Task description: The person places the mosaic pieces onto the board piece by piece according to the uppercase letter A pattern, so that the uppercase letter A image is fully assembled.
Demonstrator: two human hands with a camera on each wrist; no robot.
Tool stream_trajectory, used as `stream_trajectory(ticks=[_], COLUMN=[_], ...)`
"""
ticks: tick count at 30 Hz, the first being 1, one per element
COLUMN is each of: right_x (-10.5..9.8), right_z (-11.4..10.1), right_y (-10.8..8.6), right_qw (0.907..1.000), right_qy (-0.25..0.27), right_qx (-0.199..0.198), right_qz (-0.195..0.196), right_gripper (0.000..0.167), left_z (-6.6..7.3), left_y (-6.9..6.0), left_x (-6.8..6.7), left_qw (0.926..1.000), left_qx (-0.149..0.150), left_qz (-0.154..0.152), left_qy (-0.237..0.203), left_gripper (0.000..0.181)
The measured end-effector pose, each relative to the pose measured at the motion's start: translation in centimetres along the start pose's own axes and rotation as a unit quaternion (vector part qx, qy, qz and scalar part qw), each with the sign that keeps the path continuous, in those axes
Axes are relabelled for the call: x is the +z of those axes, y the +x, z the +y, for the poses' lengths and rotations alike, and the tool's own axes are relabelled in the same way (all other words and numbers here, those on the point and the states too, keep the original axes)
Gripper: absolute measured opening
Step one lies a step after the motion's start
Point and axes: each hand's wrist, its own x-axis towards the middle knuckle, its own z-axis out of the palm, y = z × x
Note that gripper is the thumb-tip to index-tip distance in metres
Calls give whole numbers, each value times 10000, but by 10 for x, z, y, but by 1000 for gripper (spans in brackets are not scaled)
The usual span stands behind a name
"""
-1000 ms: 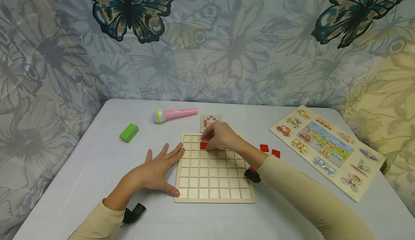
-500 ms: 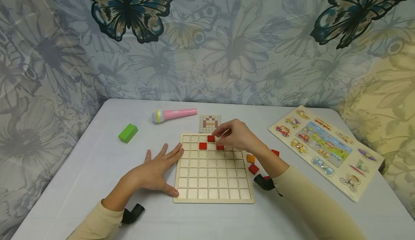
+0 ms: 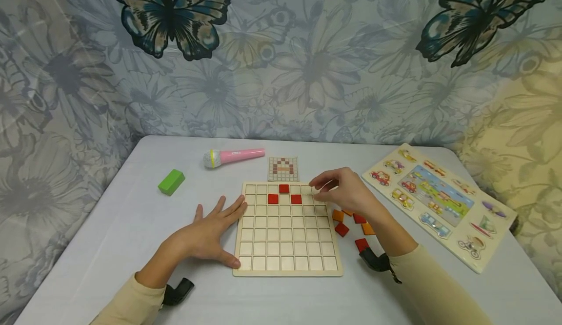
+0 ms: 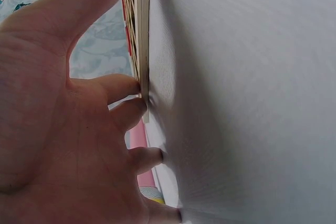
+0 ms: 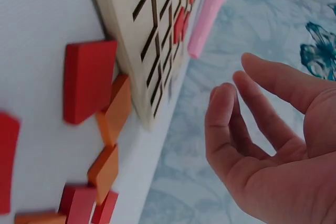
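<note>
A wooden grid board (image 3: 287, 235) lies on the white table with three red square tiles in its upper cells, one of them the top red tile (image 3: 284, 189). My left hand (image 3: 208, 233) rests spread at the board's left edge, thumb and fingertips touching it. Over the board's upper right corner hovers my right hand (image 3: 344, 191), fingers loosely bent and nothing between them in the right wrist view. Loose red and orange tiles lie right of the board, among them a red tile (image 5: 90, 80) and an orange tile (image 3: 338, 215). Behind the board lies a small pattern card (image 3: 283, 169).
A pink toy microphone (image 3: 234, 156) lies at the back, with a green block (image 3: 171, 182) to its left. A picture puzzle board (image 3: 439, 205) covers the table's right side. Behind the table hangs a floral, butterfly-printed cloth (image 3: 281, 71).
My right hand has moved right, off the placed tiles toward the board's upper right corner, uncovering three red tiles, the card and more loose tiles. My left hand stays at the board's edge.
</note>
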Motion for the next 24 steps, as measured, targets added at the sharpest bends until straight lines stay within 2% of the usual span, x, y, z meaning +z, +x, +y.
stream_trajectory(ticks=[11, 18, 24], right_x=[-21, -36, -45], right_z=[13, 21, 30], right_y=[-25, -32, -34], right_qw=[9995, 9985, 9971], right_qy=[-106, -107, -369], right_qx=[81, 346, 515], right_qz=[279, 403, 425], right_gripper=[29, 32, 29], left_z=[-1, -2, 0], left_y=[0, 0, -1], left_x=[0, 0, 0], left_qw=[10000, 10000, 10000], left_qx=[-57, -66, -54], left_qz=[-18, -22, -41], left_qy=[0, 36, -4], left_gripper=[136, 136, 135])
